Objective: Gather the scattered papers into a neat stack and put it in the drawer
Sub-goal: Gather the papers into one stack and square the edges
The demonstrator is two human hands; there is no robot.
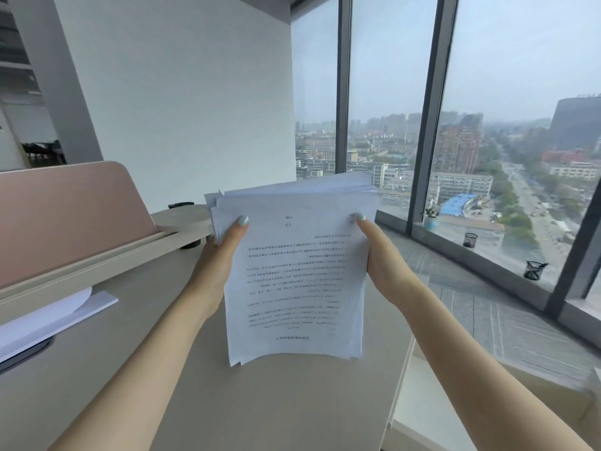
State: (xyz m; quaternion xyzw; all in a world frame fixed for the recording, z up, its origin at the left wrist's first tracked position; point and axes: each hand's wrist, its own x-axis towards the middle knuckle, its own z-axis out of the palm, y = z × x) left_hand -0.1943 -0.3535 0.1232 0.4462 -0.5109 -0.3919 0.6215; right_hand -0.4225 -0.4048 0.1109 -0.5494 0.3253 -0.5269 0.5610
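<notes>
A thick stack of printed white papers [296,281] stands almost upright over the beige desk [136,369], its lower edge close to or touching the desktop. The sheets are not fully squared; some corners stick out at the upper left. My left hand [224,249] grips the stack's left edge, thumb on the front sheet. My right hand [380,255] grips the right edge the same way. More white sheets [55,317] lie at the desk's left, over a dark flat object. An open drawer [432,402] shows at the lower right, beside the desk.
A pink desk divider [71,216] stands along the desk's far left side. Tall windows [390,92] run behind and to the right. On the sill stand a small potted plant [431,218] and two black mesh pen cups [470,239]. Grey carpet lies below.
</notes>
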